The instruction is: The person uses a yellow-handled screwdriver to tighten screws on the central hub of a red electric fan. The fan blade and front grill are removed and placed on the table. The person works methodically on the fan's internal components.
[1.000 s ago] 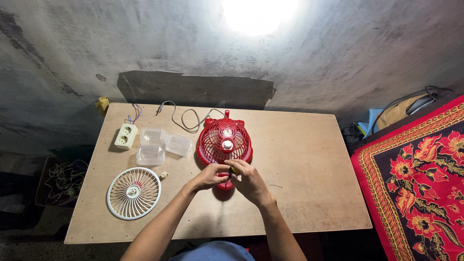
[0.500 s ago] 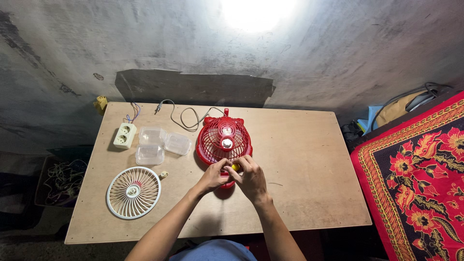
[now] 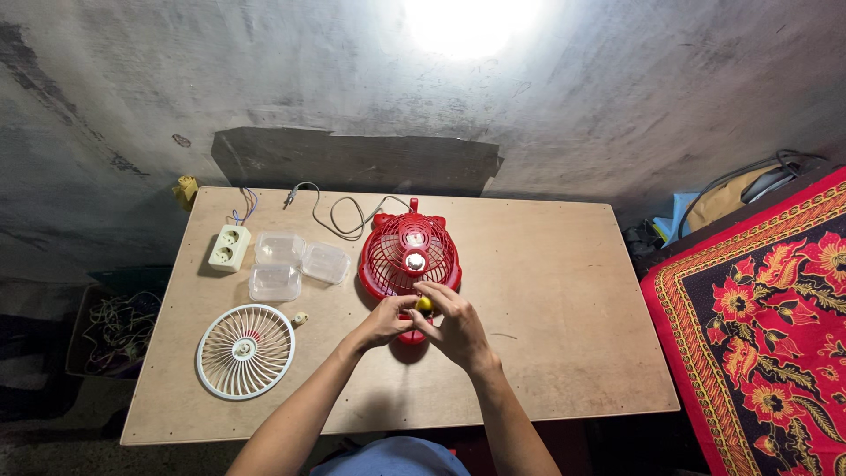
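Our left hand point(image 3: 385, 323) and right hand point(image 3: 454, 328) pinch a small yellow piece point(image 3: 424, 305) — mostly hidden — covering the red fan point(image 3: 409, 254) base.

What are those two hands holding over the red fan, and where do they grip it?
Both the left hand and the right hand pinch a small yellow object between their fingertips, above the red fan. What it is cannot be told.
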